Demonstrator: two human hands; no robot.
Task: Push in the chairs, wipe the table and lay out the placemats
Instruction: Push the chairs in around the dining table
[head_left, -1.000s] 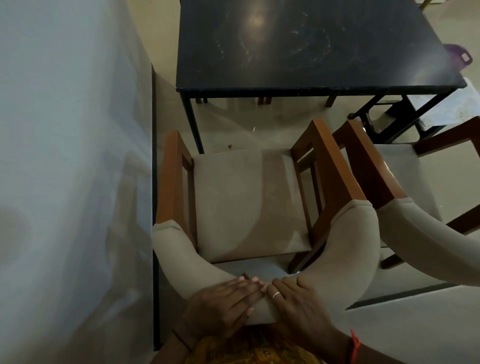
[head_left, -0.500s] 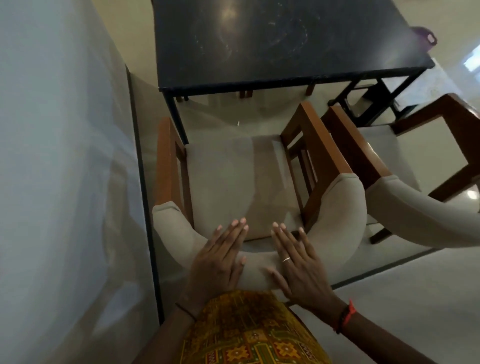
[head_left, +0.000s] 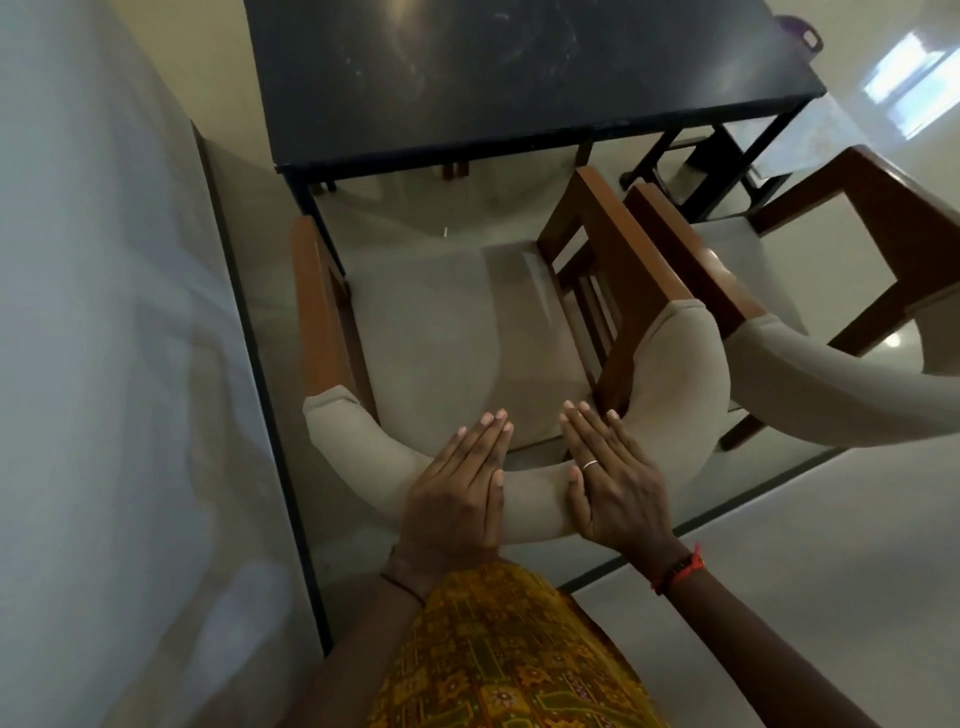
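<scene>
You had both hands laid flat on the padded back (head_left: 530, 493) of the nearer chair (head_left: 441, 332). Your left hand (head_left: 457, 493) rested on the cushion with its fingers straight and close together, so its grip was open and held nothing. Your right hand (head_left: 613, 478), with a thin ring (head_left: 589, 464) on one finger and an orange band (head_left: 680, 569) at the wrist, lay beside it in the same way, fingers straight, grip open, palm on the padding. A strip of cushion showed between the two hands.

The chair stood facing the desk (head_left: 519, 67). The front ends of its wooden armrests reached about to the desk's near edge, and its pale seat sat in the open on your side. The dark desk top showed faint pale smears. A second chair (head_left: 810, 395) of the same kind stood just beside the first on your right, turned at an angle, its armrest close to the first chair's. A pale wall (head_left: 104, 312) ran along your left. Your yellow patterned clothing (head_left: 509, 649) filled the bottom of the view.
</scene>
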